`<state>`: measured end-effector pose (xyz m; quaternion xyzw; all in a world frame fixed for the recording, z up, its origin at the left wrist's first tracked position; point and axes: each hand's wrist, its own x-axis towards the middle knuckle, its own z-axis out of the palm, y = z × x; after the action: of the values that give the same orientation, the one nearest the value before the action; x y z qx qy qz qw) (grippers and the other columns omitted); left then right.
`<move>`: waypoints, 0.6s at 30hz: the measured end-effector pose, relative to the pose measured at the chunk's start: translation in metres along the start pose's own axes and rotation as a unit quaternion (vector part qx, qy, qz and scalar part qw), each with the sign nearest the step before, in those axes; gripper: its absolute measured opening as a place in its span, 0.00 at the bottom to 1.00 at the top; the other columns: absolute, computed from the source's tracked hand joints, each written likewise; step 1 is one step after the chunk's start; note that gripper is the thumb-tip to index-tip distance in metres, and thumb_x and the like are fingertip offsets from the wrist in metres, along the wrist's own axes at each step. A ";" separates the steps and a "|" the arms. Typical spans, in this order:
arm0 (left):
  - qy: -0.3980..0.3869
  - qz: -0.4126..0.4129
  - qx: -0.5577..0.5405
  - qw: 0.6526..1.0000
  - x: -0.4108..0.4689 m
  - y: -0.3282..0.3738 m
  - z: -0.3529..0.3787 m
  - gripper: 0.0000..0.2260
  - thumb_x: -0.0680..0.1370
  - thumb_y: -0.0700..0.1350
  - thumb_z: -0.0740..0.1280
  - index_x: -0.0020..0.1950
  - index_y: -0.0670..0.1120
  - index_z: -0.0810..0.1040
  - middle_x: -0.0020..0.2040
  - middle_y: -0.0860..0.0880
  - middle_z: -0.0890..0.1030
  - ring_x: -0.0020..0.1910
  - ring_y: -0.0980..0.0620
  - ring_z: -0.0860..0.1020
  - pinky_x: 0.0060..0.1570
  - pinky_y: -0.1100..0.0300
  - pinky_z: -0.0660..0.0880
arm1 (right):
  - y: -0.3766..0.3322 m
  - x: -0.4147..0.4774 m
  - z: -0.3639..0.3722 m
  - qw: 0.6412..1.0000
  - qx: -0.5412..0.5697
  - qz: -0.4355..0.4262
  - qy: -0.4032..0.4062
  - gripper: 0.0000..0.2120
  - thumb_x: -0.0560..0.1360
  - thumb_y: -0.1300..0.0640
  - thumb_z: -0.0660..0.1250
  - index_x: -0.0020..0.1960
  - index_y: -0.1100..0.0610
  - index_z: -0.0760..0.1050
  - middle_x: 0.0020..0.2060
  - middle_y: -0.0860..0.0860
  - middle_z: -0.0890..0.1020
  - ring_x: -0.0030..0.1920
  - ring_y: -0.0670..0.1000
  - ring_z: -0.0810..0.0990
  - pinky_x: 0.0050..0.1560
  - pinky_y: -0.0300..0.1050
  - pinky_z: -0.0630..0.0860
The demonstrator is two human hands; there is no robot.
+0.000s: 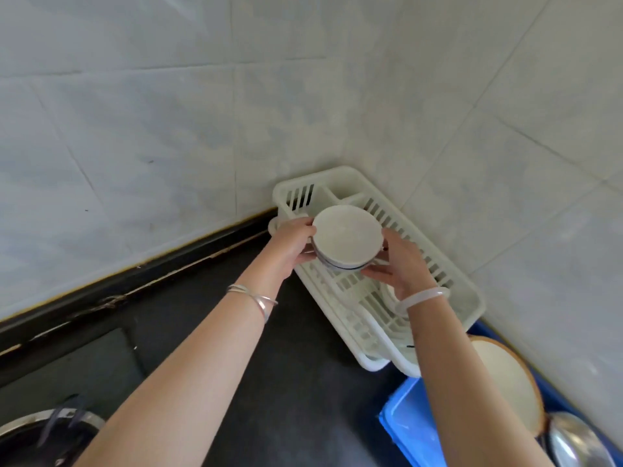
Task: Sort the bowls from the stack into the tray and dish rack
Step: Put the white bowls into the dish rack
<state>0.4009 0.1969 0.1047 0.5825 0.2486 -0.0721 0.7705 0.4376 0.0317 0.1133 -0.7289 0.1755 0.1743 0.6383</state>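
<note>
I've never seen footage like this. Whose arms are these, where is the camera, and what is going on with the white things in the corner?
There is no machine here: a person wears a camera on the head, looking down at their own arms. The left hand and right hand together grip a small stack of white bowls, held over a white plastic dish rack that sits on a dark counter in the tiled corner. At lower right is a blue tray with a larger bowl leaning in it. Each wrist wears a bracelet. A metal pot shows at the bottom right edge.
</note>
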 end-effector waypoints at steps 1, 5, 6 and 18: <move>-0.003 -0.009 0.017 1.000 0.005 0.001 0.010 0.17 0.79 0.35 0.56 0.67 0.42 0.71 0.64 0.40 0.73 0.62 0.42 0.73 0.54 0.52 0.75 | 0.002 0.003 -0.008 1.000 0.007 0.002 0.006 0.18 0.78 0.51 0.61 0.63 0.60 0.72 0.49 0.57 0.77 0.40 0.54 0.81 0.35 0.48 0.79; -0.040 -0.042 0.102 0.993 0.027 -0.001 0.036 0.17 0.78 0.31 0.54 0.65 0.38 0.71 0.60 0.40 0.75 0.58 0.43 0.74 0.55 0.53 0.74 | 0.020 0.016 -0.028 0.999 0.034 0.030 0.020 0.16 0.78 0.52 0.60 0.61 0.61 0.73 0.51 0.58 0.76 0.45 0.56 0.80 0.36 0.49 0.81; -0.045 -0.051 0.116 0.991 0.031 -0.001 0.039 0.15 0.78 0.31 0.55 0.62 0.38 0.72 0.57 0.40 0.75 0.52 0.44 0.75 0.52 0.55 0.74 | 0.026 0.019 -0.030 0.998 0.043 0.039 0.019 0.14 0.78 0.52 0.61 0.58 0.60 0.74 0.50 0.58 0.77 0.46 0.57 0.79 0.38 0.50 0.82; -0.084 -0.098 0.285 0.950 0.075 -0.022 0.053 0.12 0.77 0.35 0.57 0.59 0.37 0.73 0.46 0.43 0.77 0.44 0.48 0.76 0.43 0.56 0.75 | 0.073 0.045 -0.033 0.987 0.065 0.132 0.058 0.16 0.75 0.51 0.65 0.56 0.62 0.71 0.44 0.60 0.79 0.41 0.59 0.82 0.44 0.55 0.83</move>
<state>0.4728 0.1538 0.0617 0.7426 0.2076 -0.2638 0.5795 0.4433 -0.0115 0.0325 -0.6654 0.3174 0.2031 0.6444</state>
